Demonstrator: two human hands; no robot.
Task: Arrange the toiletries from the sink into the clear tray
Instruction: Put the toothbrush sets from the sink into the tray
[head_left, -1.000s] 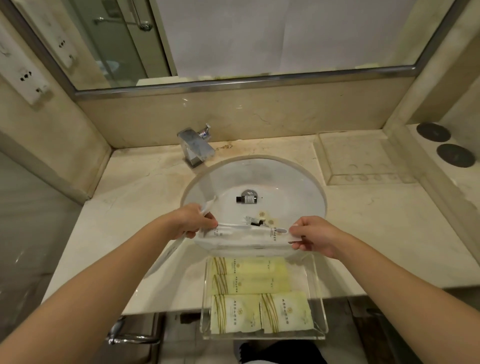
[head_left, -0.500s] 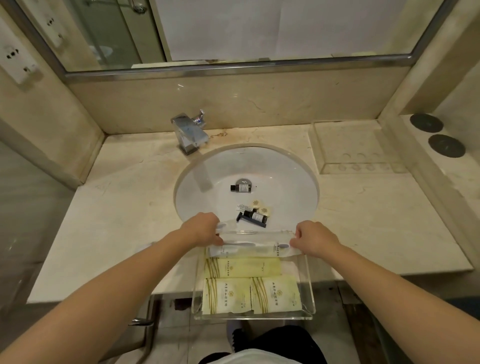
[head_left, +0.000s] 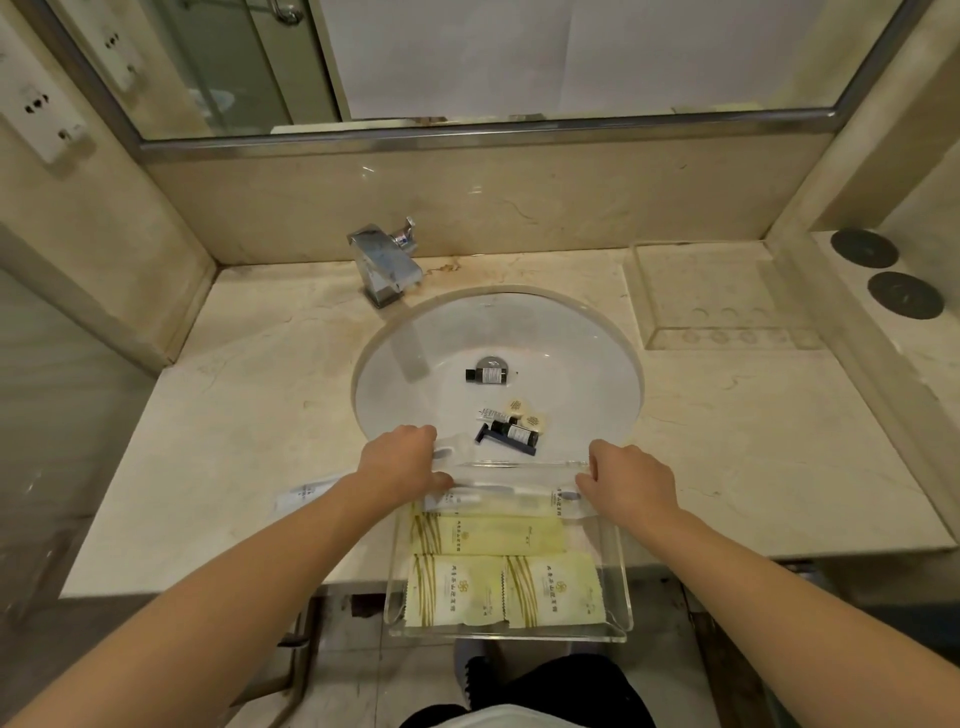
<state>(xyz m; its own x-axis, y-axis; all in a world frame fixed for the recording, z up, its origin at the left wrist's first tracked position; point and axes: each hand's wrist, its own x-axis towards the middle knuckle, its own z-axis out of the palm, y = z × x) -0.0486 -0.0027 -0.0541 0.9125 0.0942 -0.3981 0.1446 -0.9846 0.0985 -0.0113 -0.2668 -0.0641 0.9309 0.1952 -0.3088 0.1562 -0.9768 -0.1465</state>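
Toothbrush packet (head_left: 511, 500) lies crosswise (in tray (head_left: 618, 582)).

Looks like a hotel bathroom. Shows a white round sink (head_left: 498, 332) set in a beige marble counter (head_left: 249, 415), a chrome faucet (head_left: 384, 265) at the far side, a wide mirror (head_left: 519, 57) above. Holds small branded toiletry packets (head_left: 488, 535) in a clear tray (head_left: 615, 587) near the front edge.
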